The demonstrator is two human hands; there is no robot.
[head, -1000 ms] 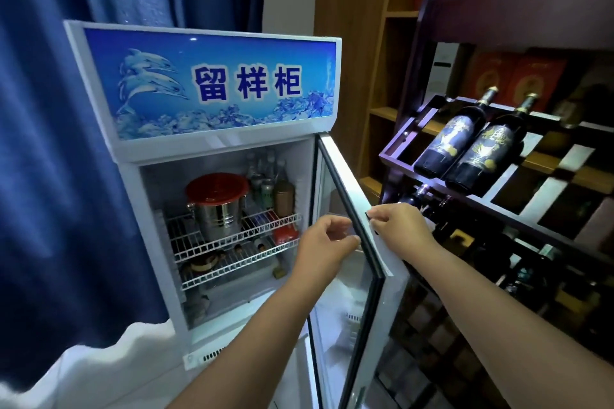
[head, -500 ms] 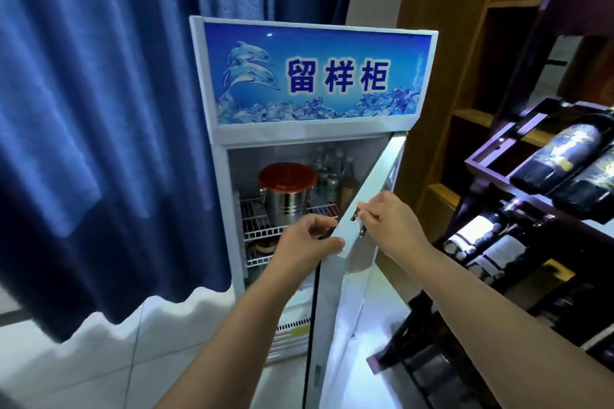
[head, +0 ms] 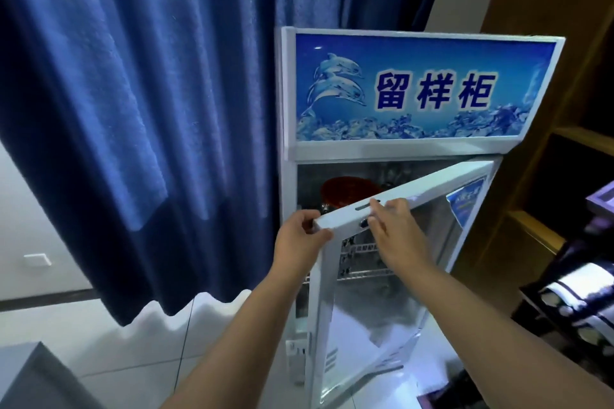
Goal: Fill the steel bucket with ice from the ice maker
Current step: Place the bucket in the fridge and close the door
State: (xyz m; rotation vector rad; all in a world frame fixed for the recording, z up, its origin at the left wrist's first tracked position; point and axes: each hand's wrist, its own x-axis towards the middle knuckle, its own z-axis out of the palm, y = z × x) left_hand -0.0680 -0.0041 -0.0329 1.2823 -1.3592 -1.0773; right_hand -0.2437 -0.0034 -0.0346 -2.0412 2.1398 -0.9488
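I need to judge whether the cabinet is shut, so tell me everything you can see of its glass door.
The door is a white frame around a glass pane, hinged at the right of the cabinet and standing partly open. A blue sticker sits in the glass's upper right corner. The left hand grips its free top corner; the right hand rests fingers on the top rail beside a dark slot.

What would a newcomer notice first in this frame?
The bright blue dolphin sign atop the white cabinet, right of centre, grabs the eye first. Below it, the left hand grips the corner of the half-open glass door while the right hand rests on its top rail. A dark blue curtain fills the left.
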